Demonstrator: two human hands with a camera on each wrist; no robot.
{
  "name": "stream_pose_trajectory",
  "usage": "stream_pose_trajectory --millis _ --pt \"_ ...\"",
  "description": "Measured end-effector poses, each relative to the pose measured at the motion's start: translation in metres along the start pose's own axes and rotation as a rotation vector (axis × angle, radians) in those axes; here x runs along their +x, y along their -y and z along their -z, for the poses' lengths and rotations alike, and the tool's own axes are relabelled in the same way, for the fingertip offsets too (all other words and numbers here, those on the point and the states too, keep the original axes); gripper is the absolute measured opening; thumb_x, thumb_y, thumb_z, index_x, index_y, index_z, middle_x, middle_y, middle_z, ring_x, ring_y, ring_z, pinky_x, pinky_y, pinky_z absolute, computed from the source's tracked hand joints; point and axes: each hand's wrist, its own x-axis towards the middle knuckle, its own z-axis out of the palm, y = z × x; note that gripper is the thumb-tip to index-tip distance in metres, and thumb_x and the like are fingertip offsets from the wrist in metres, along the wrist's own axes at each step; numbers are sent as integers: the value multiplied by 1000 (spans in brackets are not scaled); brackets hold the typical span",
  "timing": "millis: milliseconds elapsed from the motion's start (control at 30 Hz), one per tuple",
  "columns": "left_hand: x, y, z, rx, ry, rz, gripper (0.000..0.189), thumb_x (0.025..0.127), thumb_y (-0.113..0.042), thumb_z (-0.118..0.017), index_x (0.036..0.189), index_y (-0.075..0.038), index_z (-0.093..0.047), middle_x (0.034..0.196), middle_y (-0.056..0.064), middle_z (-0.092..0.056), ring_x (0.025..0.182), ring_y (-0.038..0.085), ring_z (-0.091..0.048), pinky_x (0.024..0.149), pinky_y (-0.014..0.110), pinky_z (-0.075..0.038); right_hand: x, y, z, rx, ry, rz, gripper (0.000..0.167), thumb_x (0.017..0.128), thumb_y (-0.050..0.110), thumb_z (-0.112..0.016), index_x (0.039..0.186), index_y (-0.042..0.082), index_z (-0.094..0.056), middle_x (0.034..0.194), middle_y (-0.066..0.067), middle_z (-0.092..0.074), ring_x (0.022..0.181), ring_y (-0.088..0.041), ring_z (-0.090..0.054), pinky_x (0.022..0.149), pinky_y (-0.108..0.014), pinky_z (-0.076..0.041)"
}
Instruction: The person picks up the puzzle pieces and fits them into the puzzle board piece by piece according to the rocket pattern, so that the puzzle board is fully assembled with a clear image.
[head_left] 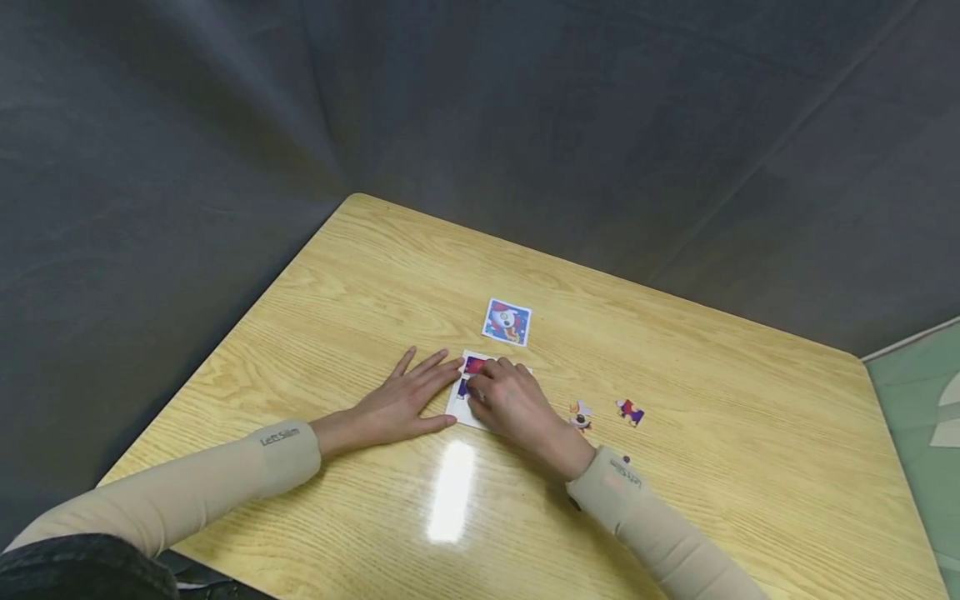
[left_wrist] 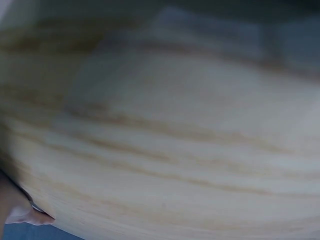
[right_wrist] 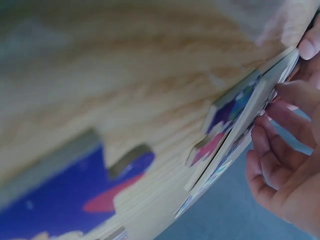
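Jigsaw pieces (head_left: 630, 412) lie loose on the desk (head_left: 750, 433), right of and below the frame's centre, and a white puzzle board (head_left: 465, 413) sits just below the centre. The person's left hand (head_left: 405, 402) lies flat, fingers spread, tips at the board's left edge. The right hand (head_left: 517, 404) bends over the board; I can't tell whether its fingers pinch anything. A picture card (head_left: 507, 322) lies just above the board.

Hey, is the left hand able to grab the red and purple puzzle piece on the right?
Probably not easily: the right hand, over the white board, sits between the left hand and that puzzle piece. It might reach over or around.
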Motion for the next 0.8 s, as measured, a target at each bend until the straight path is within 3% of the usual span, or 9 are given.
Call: stream_pose_trajectory --millis 300,533,800 --pt "-1 -1 -1 4 -14 -6 67 94 -53 -52 145 -10 -42 156 0 -30 146 22 -19 117 55 -2 -2 2 2 18 -7 -13 12 84 15 -73 95 9 -74 92 -4 -64 78 -19 -57 62 -35 -51" --pt "-1 0 1 14 0 -7 68 95 -53 -51 146 -9 -41 157 0 -28 146 23 -19 116 55 -2 -11 1 4 34 -71 -6 9 86 15 -72 92 9 -73 91 -3 -65 78 -20 -58 63 -35 -51" --pt "0 2 1 22 8 -10 68 95 -54 -49 146 -10 -40 158 0 -27 146 23 -17 116 55 -1 -20 -8 28 53 -117 -55 15 83 9 -74 97 5 -73 94 -5 -66 82 -21 -59 67 -35 -51"
